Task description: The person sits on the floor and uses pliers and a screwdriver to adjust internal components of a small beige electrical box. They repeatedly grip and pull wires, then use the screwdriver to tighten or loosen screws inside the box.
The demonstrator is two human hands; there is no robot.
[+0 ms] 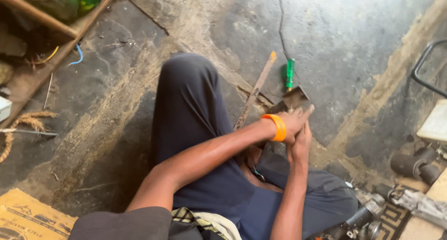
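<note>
Both my hands meet over a small dark metal piece [294, 99] on the concrete floor in front of my knees. My left hand [294, 121], with an orange wristband [278, 126], presses its fingers onto the piece's near edge. My right hand [301, 143] lies directly under and against the left one, fingers closed together. A green-handled screwdriver [289, 74] lies just beyond the piece. A long rusty metal strip [254, 93] with an orange tip runs diagonally beside my left knee. What the hands grip underneath is hidden.
Dark cylindrical metal parts [412, 165] and other hardware lie at the lower right. A wooden frame with green bottles [70, 0] sits at the upper left, rope [18, 126] below it. Yellow cardboard [28, 219] is at the lower left. A black wire [281, 21] crosses the floor.
</note>
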